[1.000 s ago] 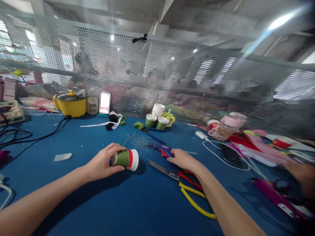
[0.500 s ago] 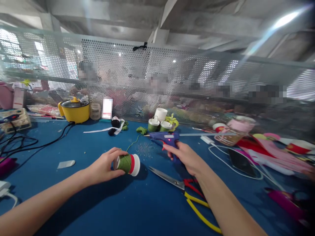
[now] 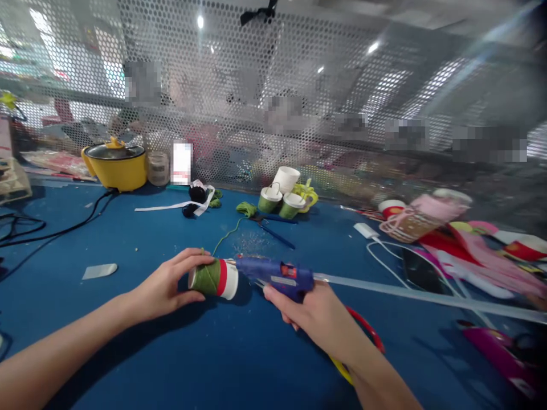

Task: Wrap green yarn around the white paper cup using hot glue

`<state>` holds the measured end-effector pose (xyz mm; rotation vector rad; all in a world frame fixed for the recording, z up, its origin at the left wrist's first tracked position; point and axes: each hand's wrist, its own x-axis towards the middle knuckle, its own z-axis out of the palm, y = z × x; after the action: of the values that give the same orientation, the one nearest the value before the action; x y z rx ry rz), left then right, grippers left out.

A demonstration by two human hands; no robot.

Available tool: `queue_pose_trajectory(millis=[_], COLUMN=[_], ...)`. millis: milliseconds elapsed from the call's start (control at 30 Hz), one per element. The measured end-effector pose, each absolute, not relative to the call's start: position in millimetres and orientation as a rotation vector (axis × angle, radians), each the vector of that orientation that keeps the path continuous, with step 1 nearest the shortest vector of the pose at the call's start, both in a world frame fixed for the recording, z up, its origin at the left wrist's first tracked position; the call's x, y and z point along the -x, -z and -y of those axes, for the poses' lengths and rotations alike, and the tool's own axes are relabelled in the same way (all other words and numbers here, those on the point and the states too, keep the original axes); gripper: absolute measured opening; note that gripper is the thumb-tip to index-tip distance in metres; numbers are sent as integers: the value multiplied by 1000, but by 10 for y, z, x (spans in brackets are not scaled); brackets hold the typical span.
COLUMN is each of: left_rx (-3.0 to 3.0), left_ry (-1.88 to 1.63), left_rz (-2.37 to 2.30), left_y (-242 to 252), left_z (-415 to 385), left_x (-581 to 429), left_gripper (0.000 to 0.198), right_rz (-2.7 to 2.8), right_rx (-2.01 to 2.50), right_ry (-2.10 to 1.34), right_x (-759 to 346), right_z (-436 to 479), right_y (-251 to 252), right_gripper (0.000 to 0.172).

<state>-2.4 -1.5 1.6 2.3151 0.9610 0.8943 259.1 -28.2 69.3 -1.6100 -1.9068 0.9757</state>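
My left hand grips a paper cup by its base. The cup lies on its side, wrapped in green yarn, with a red band and a white rim toward the right. From the cup a strand of yarn runs back to a green yarn bundle. Wrapped round the handle of a blue glue gun is my right hand. The gun's nozzle is at the cup near the red band; I cannot tell whether it touches. A long clear glue stick sticks out of the gun's rear.
Under my right forearm, the scissors' red handle shows. Farther back stand green-wrapped cups, pliers, a yellow electric pot and a lit phone. A dark phone with a white cable lies at right.
My right hand has brought the glue gun left and nearer, its nozzle now at the cup. My left hand still holds the cup. The view has tilted down.
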Motion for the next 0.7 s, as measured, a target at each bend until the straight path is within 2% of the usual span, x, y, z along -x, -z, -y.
queue_pose_trajectory(millis=[300,700], left_rx=[-2355,-2365], left_ry=[-842,-838], left_rz=[-938,-942], left_y=[-46,-69], left_z=[56,59], left_x=[10,16], left_gripper=[45,46], right_rz=[1944,2007], right_rx=[1549,1571], right_ry=[-857,-746], right_x=[-2563,-2570], right_z=[288,328], right_y=[-624,-619], right_gripper=[15,14])
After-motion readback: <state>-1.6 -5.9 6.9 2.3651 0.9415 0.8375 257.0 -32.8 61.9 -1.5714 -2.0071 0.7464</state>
